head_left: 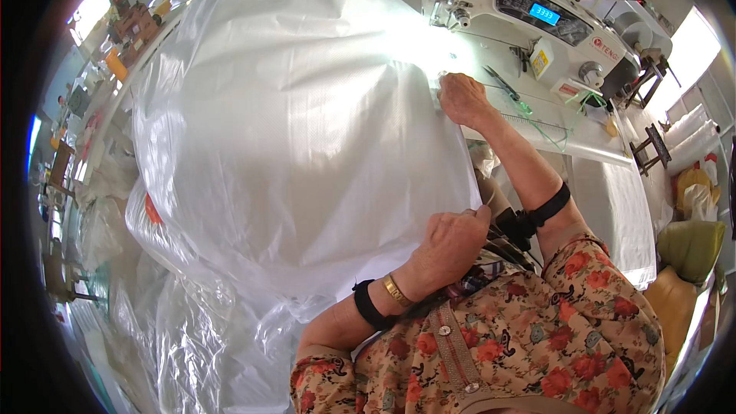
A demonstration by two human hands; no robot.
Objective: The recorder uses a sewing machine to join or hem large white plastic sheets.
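Gripping point: the near edge of the big white woven sack (299, 130) is pinched by the left hand (452, 241), fingers curled shut on the fabric.
Right hand (464, 98): pressed closed on the sack's far edge, just beside the needle of the sewing machine (537, 15).
Sack: bulged and spread over the sewing table (590, 146); its contents cannot be told.
Table items: scissors (502, 84) and green thread (556, 134) are seen beside the right hand.
Floor, left: clear plastic sheeting (192, 337) is heaped under the sack.
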